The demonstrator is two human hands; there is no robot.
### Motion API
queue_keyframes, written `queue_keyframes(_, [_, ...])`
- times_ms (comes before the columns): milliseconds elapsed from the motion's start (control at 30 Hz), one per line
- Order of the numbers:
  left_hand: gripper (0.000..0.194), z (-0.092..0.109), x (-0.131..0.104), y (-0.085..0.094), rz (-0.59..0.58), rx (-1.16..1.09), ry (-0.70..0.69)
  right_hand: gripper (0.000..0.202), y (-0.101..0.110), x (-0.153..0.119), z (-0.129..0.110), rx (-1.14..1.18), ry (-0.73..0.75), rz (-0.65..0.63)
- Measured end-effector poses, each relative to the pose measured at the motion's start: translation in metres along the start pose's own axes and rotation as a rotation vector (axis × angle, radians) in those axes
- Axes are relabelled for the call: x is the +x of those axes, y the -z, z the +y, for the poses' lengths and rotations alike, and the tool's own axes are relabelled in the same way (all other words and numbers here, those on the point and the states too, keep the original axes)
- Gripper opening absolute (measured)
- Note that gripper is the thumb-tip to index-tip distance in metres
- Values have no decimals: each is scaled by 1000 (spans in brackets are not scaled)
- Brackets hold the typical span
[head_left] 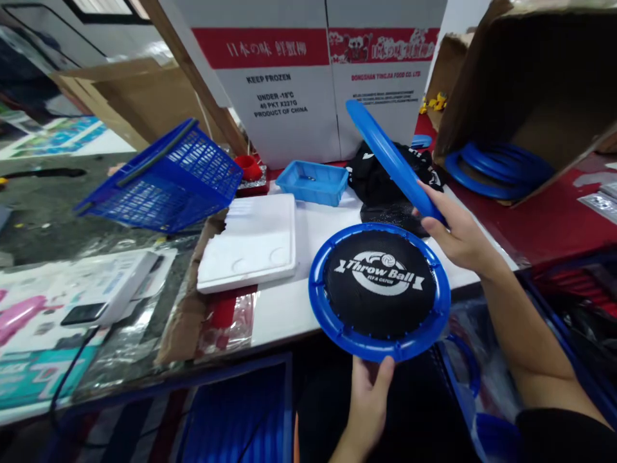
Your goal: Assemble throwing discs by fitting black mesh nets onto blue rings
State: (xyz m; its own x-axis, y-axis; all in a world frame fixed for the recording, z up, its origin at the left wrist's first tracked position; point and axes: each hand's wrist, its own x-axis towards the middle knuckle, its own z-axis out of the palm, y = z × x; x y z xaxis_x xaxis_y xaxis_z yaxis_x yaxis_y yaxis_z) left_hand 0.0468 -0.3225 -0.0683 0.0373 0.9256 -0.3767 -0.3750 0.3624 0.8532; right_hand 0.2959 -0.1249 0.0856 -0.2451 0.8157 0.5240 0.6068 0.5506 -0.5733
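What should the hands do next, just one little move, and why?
Perhaps the right hand should tip its blue piece flatter, to line it up with the Throw Ball disc: the piece is steeply tilted, while the left hand holds the disc by its near edge.

The left hand (369, 392) grips a blue-rimmed "Throw Ball" disc (380, 321) over the near edge of the desk (284, 315); the right hand (456, 235) holds a blue ring (390, 161), tilted edge-on. Toward the desk's back edge, a light-blue tray (311, 193) stands before a "KEEP FROZEN" carton (274, 138). A white foam slab (255, 244) lies left, near a tilted blue basket (193, 173).
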Motion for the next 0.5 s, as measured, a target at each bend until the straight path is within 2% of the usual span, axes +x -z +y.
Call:
queue_keyframes(100, [64,37,14,-15,-128,-114,-58,63,21,-25,-28,12,34,-108])
queue_keyframes(233, [55,77,22,-36,-228,-224,-164,63,47,-46,-43,-37,78,-248])
queue_keyframes(367, [61,88,23,-59,-205,-324,-221,69,59,-56,-49,-69,101,-365])
queue_keyframes(500, [71,90,22,-76,-135,-362,-258,68,62,-57,-50,-38,89,-388])
